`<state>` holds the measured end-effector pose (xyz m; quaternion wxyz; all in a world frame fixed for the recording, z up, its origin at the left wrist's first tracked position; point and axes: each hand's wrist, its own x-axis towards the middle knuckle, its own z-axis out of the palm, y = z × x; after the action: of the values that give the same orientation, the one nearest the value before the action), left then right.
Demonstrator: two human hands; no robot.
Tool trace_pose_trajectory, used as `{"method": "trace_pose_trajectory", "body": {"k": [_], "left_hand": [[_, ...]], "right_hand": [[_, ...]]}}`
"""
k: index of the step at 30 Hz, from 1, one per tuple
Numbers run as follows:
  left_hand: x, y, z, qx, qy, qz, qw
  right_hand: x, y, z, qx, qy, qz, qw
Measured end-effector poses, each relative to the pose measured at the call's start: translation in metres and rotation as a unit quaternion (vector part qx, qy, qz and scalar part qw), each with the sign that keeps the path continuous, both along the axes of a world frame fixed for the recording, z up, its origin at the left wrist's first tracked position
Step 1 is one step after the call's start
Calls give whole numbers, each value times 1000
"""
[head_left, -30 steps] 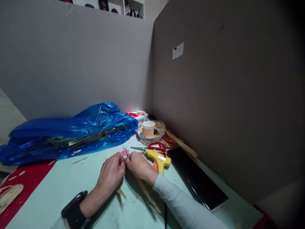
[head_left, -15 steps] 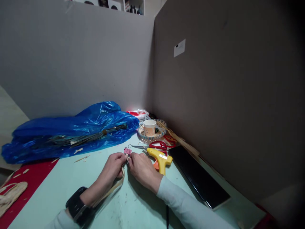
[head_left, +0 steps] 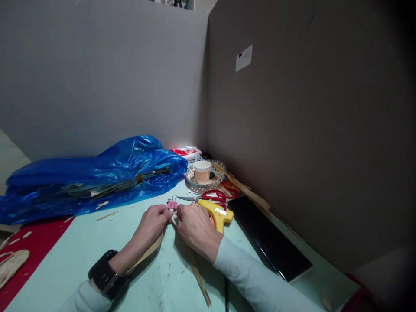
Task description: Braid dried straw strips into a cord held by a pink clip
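My left hand (head_left: 154, 222) is closed in a pinch on a pale, flat plant-fibre strip (head_left: 150, 252), which runs back beneath my wrist. Close beside it, my right hand (head_left: 194, 224) has its fingers curled around a second strip (head_left: 197, 277) that trails toward the front of the table. Just beyond the fingertips sits a pink binder clip (head_left: 171, 204), wire handles pointing away from me, at the strips' far end. My fingers hide most of the spot where the strips meet.
Right of my hands lie a yellow glue gun (head_left: 217, 212) and red-handled scissors (head_left: 214, 196). A black flat device (head_left: 269, 238) is farther right. Behind stand a woven tray (head_left: 191, 185) and paper cup (head_left: 202, 172). A blue plastic bag (head_left: 97, 173) spreads across the left.
One strip now hangs from my right hand toward the front; before, strips curved together below my left hand. The fingers stay by the clip. The view has shifted slightly.
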<state>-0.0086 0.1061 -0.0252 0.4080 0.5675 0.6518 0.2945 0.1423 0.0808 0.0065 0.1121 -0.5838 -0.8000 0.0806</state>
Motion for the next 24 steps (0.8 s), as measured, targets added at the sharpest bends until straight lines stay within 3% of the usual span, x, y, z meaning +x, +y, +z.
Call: {"method": "trace_pose_trajectory", "body": {"k": [7, 15, 20, 24], "left_hand": [[0, -2, 0, -6, -17, 3, 1000], [-4, -1, 3, -24, -125, -11, 992], [-1, -15, 11, -7, -218, -45, 975], [-4, -20, 14, -1, -243, -82, 967]], "right_hand": [[-7, -13, -4, 68, -4, 64, 996], [-13, -25, 0, 114, -37, 178, 977], [-19, -32, -2, 127, -60, 247, 959], [-22, -33, -9, 123, -74, 255, 956]]}}
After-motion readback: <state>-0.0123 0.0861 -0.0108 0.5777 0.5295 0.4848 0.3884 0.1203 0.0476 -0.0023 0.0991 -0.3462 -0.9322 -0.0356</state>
